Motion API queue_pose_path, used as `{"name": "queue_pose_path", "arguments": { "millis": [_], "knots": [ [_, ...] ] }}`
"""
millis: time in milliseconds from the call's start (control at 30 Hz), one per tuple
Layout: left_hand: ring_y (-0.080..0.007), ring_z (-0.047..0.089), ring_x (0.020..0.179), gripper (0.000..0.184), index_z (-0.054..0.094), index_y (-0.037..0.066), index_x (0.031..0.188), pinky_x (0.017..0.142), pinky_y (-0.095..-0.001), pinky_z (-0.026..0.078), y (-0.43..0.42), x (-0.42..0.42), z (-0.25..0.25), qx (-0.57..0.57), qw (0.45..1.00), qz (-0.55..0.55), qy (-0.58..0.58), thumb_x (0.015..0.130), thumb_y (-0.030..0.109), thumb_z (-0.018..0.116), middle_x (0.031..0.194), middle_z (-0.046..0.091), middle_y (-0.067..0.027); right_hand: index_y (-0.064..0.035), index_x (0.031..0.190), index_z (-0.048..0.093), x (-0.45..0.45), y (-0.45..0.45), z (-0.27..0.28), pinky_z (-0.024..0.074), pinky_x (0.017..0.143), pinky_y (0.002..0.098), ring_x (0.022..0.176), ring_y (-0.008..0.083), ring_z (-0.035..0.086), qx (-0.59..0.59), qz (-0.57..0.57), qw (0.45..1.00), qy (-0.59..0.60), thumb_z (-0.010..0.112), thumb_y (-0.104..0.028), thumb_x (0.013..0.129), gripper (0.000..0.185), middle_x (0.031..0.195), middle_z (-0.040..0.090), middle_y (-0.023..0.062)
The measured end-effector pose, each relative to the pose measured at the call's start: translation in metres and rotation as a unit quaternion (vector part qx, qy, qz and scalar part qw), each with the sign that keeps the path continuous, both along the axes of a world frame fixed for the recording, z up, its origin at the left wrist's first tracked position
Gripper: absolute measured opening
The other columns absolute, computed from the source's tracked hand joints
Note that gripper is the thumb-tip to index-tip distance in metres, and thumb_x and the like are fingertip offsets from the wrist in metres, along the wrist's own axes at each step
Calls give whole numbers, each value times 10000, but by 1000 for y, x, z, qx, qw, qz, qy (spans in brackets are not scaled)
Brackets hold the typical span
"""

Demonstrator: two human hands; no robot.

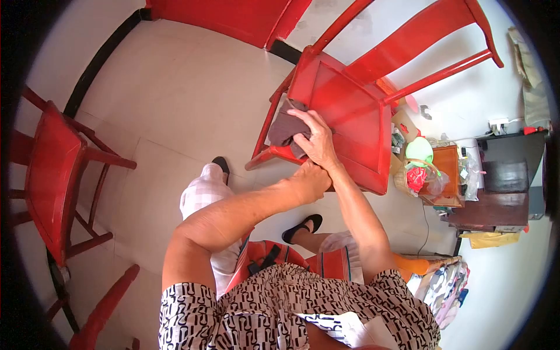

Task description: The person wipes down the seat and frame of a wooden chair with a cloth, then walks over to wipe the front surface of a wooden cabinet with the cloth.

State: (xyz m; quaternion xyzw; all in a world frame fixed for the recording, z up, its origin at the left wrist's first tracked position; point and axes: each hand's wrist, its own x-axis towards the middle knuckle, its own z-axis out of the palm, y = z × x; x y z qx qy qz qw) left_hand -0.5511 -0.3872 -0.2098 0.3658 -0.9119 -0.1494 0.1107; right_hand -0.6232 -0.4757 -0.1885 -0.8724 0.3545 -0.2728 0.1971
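A bunched dark brown cloth [287, 129] lies over the front left corner of a red wooden chair [361, 125], partly hanging past the seat edge. My right hand [317, 140] is on the cloth, with its fingers curled over it and the thumb spread to the side. My left hand [310, 179] is closed right against my right wrist, near the seat's front edge. What its fingers hold, if anything, is hidden.
A second red chair [55, 181] stands at the left, and part of another red piece [108, 309] shows below it. A basket [403, 182] with bags, a small wooden cabinet [446, 169] and a dark glossy cabinet [496, 192] stand at the right. A red panel [227, 17] is at the top.
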Motion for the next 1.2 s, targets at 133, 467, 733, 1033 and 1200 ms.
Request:
{"name": "queue_pose_path", "arguments": {
  "millis": [133,467,733,1033,1200],
  "knots": [
    [-326,695,989,416,707,10,1069,974,-445,486,-2,2,-4,-13,999,16,33,792,311,786,982,728,-161,-165,1247,653,32,-19,6,503,915,417,1019,313,594,-29,8,997,70,636,-80,752,503,1053,634,99],
    [-307,712,915,355,724,33,1015,928,-435,507,-3,0,8,76,997,22,12,813,320,777,916,734,-147,-234,1262,625,59,-130,-26,513,879,501,1009,384,621,-96,-119,987,47,655,-245,808,454,1027,672,154],
    [-275,726,845,340,734,51,925,776,-436,555,0,9,16,52,998,27,17,814,371,765,881,734,-128,-171,1273,631,67,-176,-28,514,877,478,1000,382,668,-67,-153,986,29,674,-270,833,453,1046,709,194],
    [-312,736,843,318,730,19,930,759,-436,561,-4,4,14,69,996,36,45,818,314,763,874,736,-146,-171,1312,613,60,-167,-24,513,903,458,1004,387,673,-22,-123,992,-6,652,-255,836,484,1096,706,208],
    [-322,734,864,299,731,20,944,768,-442,561,-7,3,19,94,995,31,33,827,294,759,894,737,-155,-176,1354,580,32,-124,-27,494,938,465,1041,413,628,-26,-88,995,-43,636,-204,838,520,1205,666,216]
  ]
}}
